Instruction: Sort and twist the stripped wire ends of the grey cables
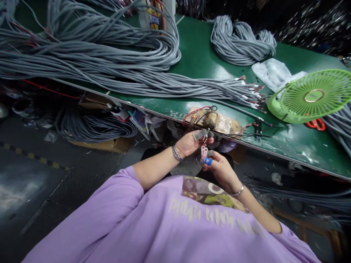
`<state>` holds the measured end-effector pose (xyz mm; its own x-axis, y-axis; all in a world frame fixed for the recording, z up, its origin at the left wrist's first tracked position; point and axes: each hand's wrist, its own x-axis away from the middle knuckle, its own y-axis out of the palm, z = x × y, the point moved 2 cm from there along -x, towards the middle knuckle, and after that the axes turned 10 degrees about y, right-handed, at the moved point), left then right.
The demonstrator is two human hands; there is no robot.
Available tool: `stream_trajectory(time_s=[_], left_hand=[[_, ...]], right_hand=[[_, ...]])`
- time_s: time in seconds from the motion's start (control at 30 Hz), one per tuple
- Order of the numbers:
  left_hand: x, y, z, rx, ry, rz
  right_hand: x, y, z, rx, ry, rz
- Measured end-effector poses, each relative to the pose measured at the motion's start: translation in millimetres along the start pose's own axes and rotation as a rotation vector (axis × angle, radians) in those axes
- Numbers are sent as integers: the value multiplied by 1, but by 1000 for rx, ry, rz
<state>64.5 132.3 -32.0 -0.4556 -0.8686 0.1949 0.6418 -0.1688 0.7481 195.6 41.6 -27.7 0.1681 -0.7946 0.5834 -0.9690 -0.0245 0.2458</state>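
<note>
In front of my body, just off the table edge, my left hand point(190, 143) pinches a small piece with copper-coloured ends point(205, 138); its exact kind is too small to make out. Grey covers sit on the thumb and a fingertip. Slightly lower and to the right, my right hand point(218, 166) is closed on a small pink object with two slotted arms point(204, 152). It points up toward the piece in my left hand. A blue band point(207, 161) wraps one right digit. Whether the two held things touch, I cannot tell.
Long grey cables point(153, 84) with stripped ends lie across the green table point(192, 40). A coiled bundle point(241, 42) is at the back. A green fan point(312, 95) and red-handled scissors point(316, 124) stand right. A taped brown bundle point(219, 122) sits at the table edge.
</note>
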Motion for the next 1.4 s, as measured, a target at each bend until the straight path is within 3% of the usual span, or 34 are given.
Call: stream_trajectory(time_s=[0.27, 0.6, 0.8, 1.23, 1.4], left_hand=[[-7, 2, -3, 10, 41, 30], [-2, 8, 0, -21, 67, 78], [1, -2, -8, 28, -95, 119], [10, -23, -23, 11, -22, 111], [11, -29, -31, -35, -19, 47]], right_hand=[[2, 10, -6, -145, 52, 18], [4, 18, -8, -307, 142, -79], [5, 23, -11, -334, 141, -71], [9, 30, -23, -397, 159, -13], [8, 30, -24, -432, 162, -4]])
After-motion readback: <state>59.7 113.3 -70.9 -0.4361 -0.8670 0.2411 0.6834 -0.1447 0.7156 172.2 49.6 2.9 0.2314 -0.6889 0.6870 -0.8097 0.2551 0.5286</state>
